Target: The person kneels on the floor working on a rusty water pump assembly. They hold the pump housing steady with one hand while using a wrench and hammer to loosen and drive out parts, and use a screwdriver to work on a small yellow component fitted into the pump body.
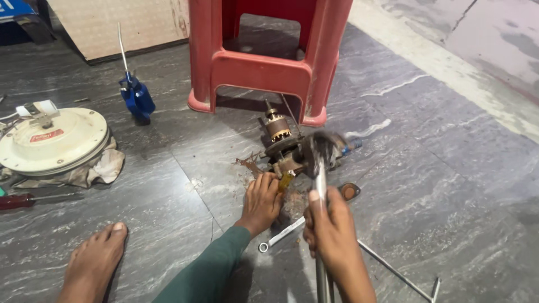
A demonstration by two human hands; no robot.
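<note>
Gripping a hammer [318, 163] by its metal shaft, the right hand [335, 224] is closing fully around it, the blurred head poised over the motor rotor [279, 134]. The left hand [261, 199] is pinching a yellow-handled chisel [285, 180] against the rotor, steadying it on the floor [449, 185] beside the red stool [264, 62].

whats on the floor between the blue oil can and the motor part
In the head view, only bare grey floor lies between the blue oil can and the motor part; the red stool stands behind.

Rusty motor rotor [279, 134] upright on floor; blurred hammer [318, 150] raised over it.
</note>
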